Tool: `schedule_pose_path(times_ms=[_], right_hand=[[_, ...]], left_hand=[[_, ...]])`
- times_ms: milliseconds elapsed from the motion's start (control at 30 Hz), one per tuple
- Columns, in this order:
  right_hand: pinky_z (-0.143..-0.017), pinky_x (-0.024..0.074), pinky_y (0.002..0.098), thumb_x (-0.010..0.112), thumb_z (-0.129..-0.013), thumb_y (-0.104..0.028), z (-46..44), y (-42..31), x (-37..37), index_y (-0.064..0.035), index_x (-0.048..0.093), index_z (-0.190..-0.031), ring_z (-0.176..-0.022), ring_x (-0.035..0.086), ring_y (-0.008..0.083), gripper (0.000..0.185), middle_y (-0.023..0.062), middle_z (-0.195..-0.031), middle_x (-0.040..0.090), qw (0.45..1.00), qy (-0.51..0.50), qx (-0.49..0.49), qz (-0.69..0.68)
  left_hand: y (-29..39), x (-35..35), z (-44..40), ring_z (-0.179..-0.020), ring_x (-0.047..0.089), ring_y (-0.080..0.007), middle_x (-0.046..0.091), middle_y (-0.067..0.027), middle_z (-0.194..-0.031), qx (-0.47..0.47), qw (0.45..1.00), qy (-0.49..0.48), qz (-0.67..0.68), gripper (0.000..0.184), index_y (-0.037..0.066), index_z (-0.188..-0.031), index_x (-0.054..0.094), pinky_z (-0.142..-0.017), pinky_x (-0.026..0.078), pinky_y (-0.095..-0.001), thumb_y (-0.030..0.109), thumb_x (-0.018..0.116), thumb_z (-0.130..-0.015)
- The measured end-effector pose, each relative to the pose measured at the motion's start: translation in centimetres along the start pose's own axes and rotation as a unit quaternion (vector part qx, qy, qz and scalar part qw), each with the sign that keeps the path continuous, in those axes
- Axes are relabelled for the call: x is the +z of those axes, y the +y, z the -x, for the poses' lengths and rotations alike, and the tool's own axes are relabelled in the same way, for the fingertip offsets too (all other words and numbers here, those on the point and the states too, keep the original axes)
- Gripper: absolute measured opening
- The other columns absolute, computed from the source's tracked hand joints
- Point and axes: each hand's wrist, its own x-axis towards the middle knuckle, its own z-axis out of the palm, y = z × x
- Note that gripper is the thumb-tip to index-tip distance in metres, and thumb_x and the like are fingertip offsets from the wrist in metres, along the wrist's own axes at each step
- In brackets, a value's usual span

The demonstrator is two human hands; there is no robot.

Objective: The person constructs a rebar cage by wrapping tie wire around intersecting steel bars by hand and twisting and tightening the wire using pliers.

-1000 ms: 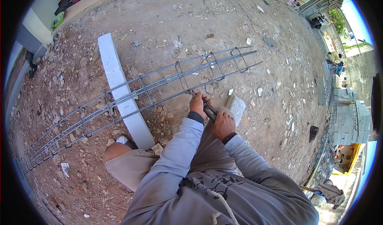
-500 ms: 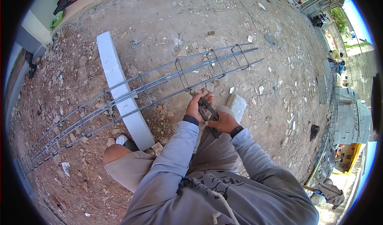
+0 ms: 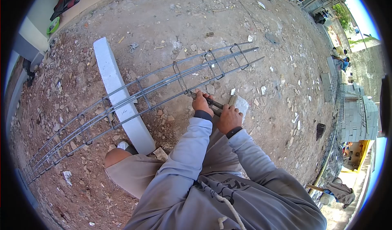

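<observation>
Beyond the left hand and to its upper left, the rebar cage (image 3: 143,93) slants across the rubble-strewn ground (image 3: 281,73), its nearest long bar passing just past the left fingertips. Midway along, the cage lies across a pale rectangular beam (image 3: 109,68), well to the left of both hands. The left hand (image 3: 201,102) curls around the front of a pair of dark pincers (image 3: 215,104), thumb and fingers closed near the head, which reaches the near bar by one of the stirrups; whether the jaws grip a tie wire there is too small to tell. The right hand (image 3: 230,119) is wrapped in a loose fist around the handle end, lower and farther from the cage, with the tool bridging the two hands. A pale block (image 3: 240,106) sits just beyond the right hand, and a bent knee (image 3: 116,157) juts out near the beam's lower end
</observation>
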Motion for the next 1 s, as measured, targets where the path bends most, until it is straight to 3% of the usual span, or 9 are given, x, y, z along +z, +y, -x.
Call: schedule_pose_path(times_ms=[100, 300, 500, 600, 700, 800, 933, 1000], right_hand=[[-0.084, 0.0443, 0.0491, 0.057, -0.076, -0.02, -0.6, 0.6, 0.6, -0.001, 0.05, -0.099, -0.098, 0.058, 0.0377, 0.031, 0.0209, -0.104, 0.057, 1.0, -0.006, -0.018, -0.022], [-0.079, 0.0481, 0.0456, 0.059, -0.074, -0.021, -1.6, 1.9, 3.4, 0.0015, 0.053, -0.094, -0.089, 0.061, 0.04, 0.03, 0.0259, -0.092, 0.061, 0.989, -0.052, -0.021, -0.135], [-0.081, 0.0467, 0.0447, 0.06, -0.075, -0.03, -2.5, 2.2, 2.9, 0.0034, 0.061, -0.083, -0.089, 0.06, 0.0412, 0.034, 0.0268, -0.086, 0.062, 0.984, -0.104, -0.079, -0.124], [-0.066, 0.0504, 0.0433, 0.062, -0.078, -0.031, -2.4, 2.3, 3.4, 0.0029, 0.06, -0.079, -0.072, 0.064, 0.0356, 0.034, 0.0209, -0.075, 0.063, 0.982, -0.098, -0.108, -0.122], [-0.048, 0.0484, 0.036, 0.063, -0.081, -0.032, -2.3, 2.0, 2.9, 0.0005, 0.059, -0.076, -0.054, 0.06, 0.0236, 0.034, 0.0111, -0.065, 0.061, 0.886, -0.338, 0.051, -0.314], [-0.041, 0.0461, 0.03, 0.065, -0.083, -0.03, -0.7, 1.9, 3.3, -0.0018, 0.06, -0.08, -0.05, 0.058, 0.0142, 0.029, 0.0072, -0.066, 0.06, 0.767, -0.441, 0.054, -0.463], [-0.045, 0.049, 0.0307, 0.063, -0.085, -0.032, 1.6, 0.8, 3.9, -0.0014, 0.059, -0.082, -0.052, 0.059, 0.0167, 0.03, 0.0062, -0.065, 0.06, 0.705, -0.414, 0.079, -0.57], [-0.049, 0.0499, 0.031, 0.063, -0.085, -0.032, 1.8, 0.9, 4.2, -0.0012, 0.059, -0.084, -0.056, 0.06, 0.0176, 0.032, 0.0065, -0.066, 0.06, 0.64, -0.443, 0.066, -0.625]], left_hand=[[0.1, 0.1, 0.0, -0.06, 0.053, -0.0202, 0.05, -0.0017, -0.065, -0.011, 1.0, 0.005, -0.024, 0.033, 0.011, -0.079, 0.047, -0.059, 0.047, -0.0377, 0.041, 0.052, -0.092], [-0.3, -1.7, -1.0, -0.058, 0.053, -0.018, 0.048, -0.0013, -0.064, 0.022, 0.994, -0.004, -0.105, 0.036, 0.011, -0.076, 0.046, -0.06, 0.049, -0.0341, 0.042, 0.055, -0.09], [1.4, -3.1, 0.2, -0.06, 0.053, -0.017, 0.049, -0.0018, -0.067, -0.017, 0.988, -0.1, -0.119, 0.035, 0.012, -0.078, 0.05, -0.065, 0.051, -0.0326, 0.044, 0.059, -0.088], [0.9, -4.8, -1.0, -0.074, 0.058, -0.019, 0.055, -0.0033, -0.078, 0.011, 0.977, -0.188, -0.096, 0.037, 0.011, -0.089, 0.055, -0.074, 0.051, -0.0338, 0.047, 0.061, -0.085], [2.2, -5.0, 0.3, -0.085, 0.061, -0.021, 0.06, -0.0055, -0.087, -0.032, 0.973, -0.216, -0.082, 0.041, 0.01, -0.097, 0.056, -0.079, 0.05, -0.0368, 0.048, 0.062, -0.084], [3.2, -5.5, 1.2, -0.091, 0.062, -0.0224, 0.063, -0.0068, -0.092, -0.079, 0.969, -0.226, -0.062, 0.043, 0.01, -0.1, 0.057, -0.079, 0.051, -0.0388, 0.049, 0.063, -0.083], [3.8, -5.9, 0.6, -0.083, 0.064, -0.0225, 0.062, -0.0056, -0.086, -0.096, 0.961, -0.248, -0.08, 0.041, 0.009, -0.097, 0.057, -0.072, 0.053, -0.0381, 0.047, 0.063, -0.084], [4.3, -5.7, 1.0, -0.079, 0.064, -0.023, 0.062, -0.0065, -0.083, -0.083, 0.958, -0.263, -0.076, 0.037, 0.008, -0.095, 0.055, -0.07, 0.053, -0.0387, 0.043, 0.061, -0.086]])
